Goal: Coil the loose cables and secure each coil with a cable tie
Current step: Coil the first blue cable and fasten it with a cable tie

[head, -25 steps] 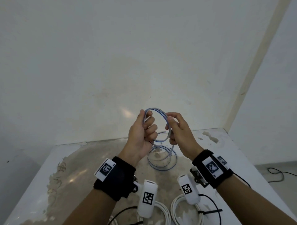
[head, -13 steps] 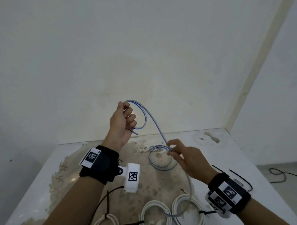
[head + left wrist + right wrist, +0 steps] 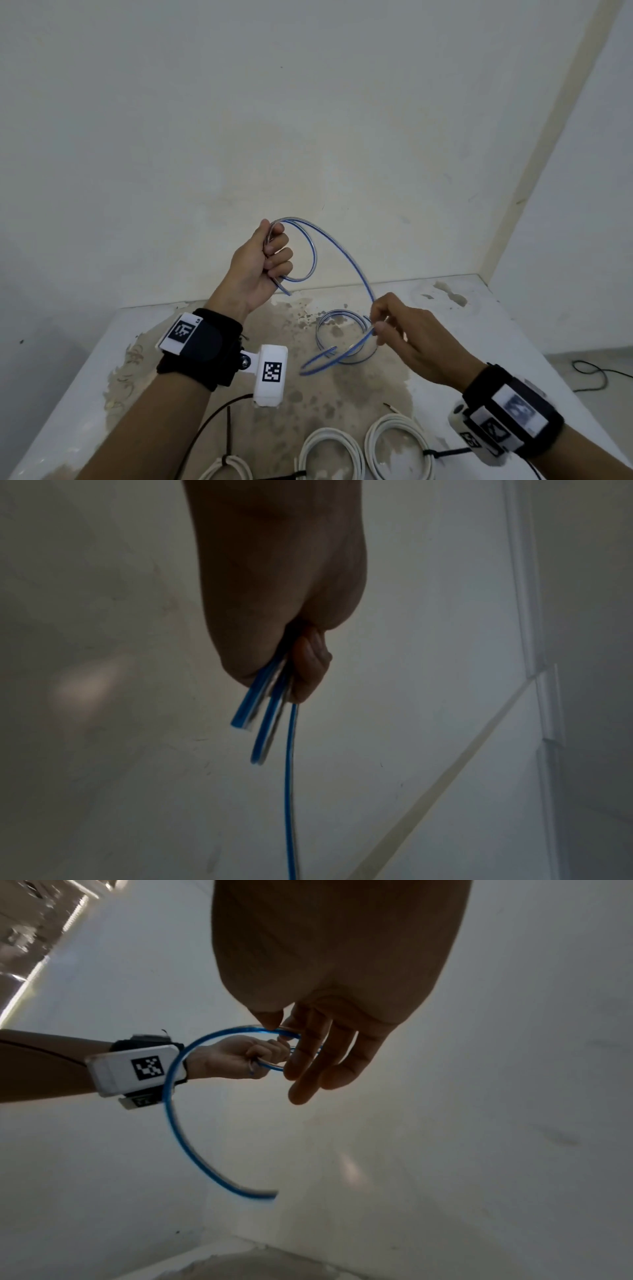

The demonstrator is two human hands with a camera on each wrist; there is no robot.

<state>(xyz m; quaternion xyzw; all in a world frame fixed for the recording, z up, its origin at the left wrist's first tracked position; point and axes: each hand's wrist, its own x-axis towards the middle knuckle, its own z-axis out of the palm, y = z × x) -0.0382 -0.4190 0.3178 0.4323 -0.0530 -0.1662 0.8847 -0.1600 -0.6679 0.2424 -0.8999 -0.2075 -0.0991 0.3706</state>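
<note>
A blue-striped cable [image 3: 346, 260] is held above a stained white counter [image 3: 479, 325] by two bare hands. The left hand [image 3: 255, 270] is raised over the far part of the counter, and its fingers [image 3: 279, 255] are curled shut around a small loop of the cable; in the left wrist view three blurred strands of the cable [image 3: 270, 723] are seen to leave the closed fist [image 3: 284, 588]. From that loop the cable is carried down and to the right to the right hand [image 3: 407, 337], where it is pinched between the thumb and the fingertips, while the other fingers [image 3: 322, 1053] are left loosely extended, as the right wrist view shows. Below the pinch the cable is seen to sweep down and leftward over further turns of the same cable [image 3: 342, 339], which lie in a rough ring on the counter just beside the right hand; its free end cannot be made out because of blur.

At the near edge of the counter two white cable coils [image 3: 399, 448] are laid side by side, and the right one is seen to be bound by a black cable tie [image 3: 445, 453]. Part of a third white coil [image 3: 226, 471] is visible further left, also crossed by a dark tie. No container is seen in any view. A black cord [image 3: 596, 375] lies on the floor to the right of the counter.
</note>
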